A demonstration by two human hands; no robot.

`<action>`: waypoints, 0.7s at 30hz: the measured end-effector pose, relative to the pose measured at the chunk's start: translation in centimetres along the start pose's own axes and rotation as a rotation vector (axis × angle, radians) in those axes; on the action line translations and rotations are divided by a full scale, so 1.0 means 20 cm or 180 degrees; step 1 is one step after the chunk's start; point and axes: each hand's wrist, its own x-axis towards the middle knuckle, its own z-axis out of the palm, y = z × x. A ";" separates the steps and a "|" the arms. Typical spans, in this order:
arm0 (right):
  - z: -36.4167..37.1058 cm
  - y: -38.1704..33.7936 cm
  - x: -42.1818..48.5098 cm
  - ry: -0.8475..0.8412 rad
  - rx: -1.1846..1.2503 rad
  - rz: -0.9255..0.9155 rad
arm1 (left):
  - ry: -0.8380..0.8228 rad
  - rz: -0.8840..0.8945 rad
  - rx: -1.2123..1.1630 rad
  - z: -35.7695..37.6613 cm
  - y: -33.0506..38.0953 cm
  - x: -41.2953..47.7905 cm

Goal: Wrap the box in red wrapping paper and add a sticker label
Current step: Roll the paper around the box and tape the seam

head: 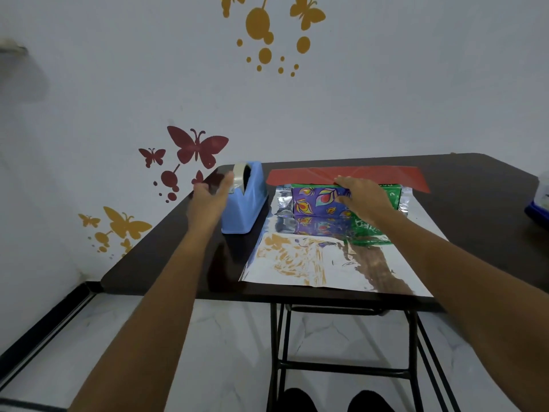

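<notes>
Shoes: your two dark shoe tips show at the bottom edge, on the pale marbled floor under the table.
Table: dark top on black metal legs, with its near edge just ahead of your feet.
Paper: the wrapping sheet lies flat, silver side up, from the near table edge to the box. It mirrors the box and your right forearm.
Arms: both are stretched straight forward, the left over the table's left part and the right over the sheet.
Left hand: your left hand hovers open beside the dispenser with its fingers spread and the thumb raised toward the tape roll. You cannot tell whether the thumb touches the roll.
Dispenser: the blue tape dispenser stands on the table just left of the sheet.
Box: the box sits on the far part of the sheet. Its front is purple with a leaf pattern on the left and green on the right.
Right hand: your right hand lies palm down on the box, fingers straight on the top, thumb on the front face, fingertips at the red flap's edge.
Red flap: the sheet's far end shows its red side, folded toward you over the box's top.
Right edge: part of a blue container sits on the table, well apart from the box.
Wall: white, with maroon and gold butterfly decals.
</notes>
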 end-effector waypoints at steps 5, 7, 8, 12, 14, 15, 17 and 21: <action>0.00 -0.01 0.00 -0.0011 0.0007 0.0019 | -0.0652 -0.0367 0.0600 -0.13 0.20 0.10; 0.01 -0.01 0.00 -0.0005 0.0031 0.0023 | -0.1051 -0.0506 0.0752 -0.14 0.26 0.10; 0.00 0.00 0.00 0.0000 0.0042 0.0027 | -0.1206 -0.0588 0.0791 -0.14 0.29 0.10; 0.00 -0.01 0.00 -0.0022 0.0095 0.0009 | -0.1412 -0.0770 0.0586 -0.12 0.30 0.12; 0.00 0.00 0.00 -0.0043 0.0089 -0.0001 | -0.1514 -0.0860 0.0421 -0.13 0.29 0.12; 0.00 0.00 0.00 -0.0047 0.0078 -0.0016 | -0.1564 -0.0891 0.0299 -0.14 0.29 0.12; 0.00 0.00 0.01 -0.0036 0.0098 -0.0033 | -0.1658 -0.0942 0.0090 -0.15 0.28 0.12; 0.00 0.00 0.01 0.0019 0.0120 -0.0097 | -0.1622 -0.1092 -0.0516 -0.16 0.26 0.13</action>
